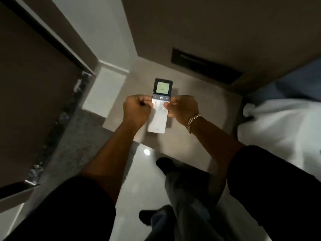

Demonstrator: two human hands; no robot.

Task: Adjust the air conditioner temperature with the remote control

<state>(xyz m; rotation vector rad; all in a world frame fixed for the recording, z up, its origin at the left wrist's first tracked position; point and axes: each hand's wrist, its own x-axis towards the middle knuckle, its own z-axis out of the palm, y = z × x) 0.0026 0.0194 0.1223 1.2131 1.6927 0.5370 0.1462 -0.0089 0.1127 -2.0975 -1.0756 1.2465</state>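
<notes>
A slim white remote control (159,122) with a dark top and a lit green screen reading 22 is held upright in front of me, above a beige surface (199,105). My left hand (137,110) grips its left edge with curled fingers, thumb near the upper buttons. My right hand (182,108), with a chain bracelet on the wrist, grips its right edge, fingertips on the button area. The minus, power and plus buttons show just below the screen. The remote's back is hidden.
A bed with white bedding (281,129) lies to the right. A dark slot-shaped panel (205,66) sits in the beige surface beyond the remote. A dark door and frame (34,94) stand at left. My legs and dark shoes (165,164) are over a glossy floor.
</notes>
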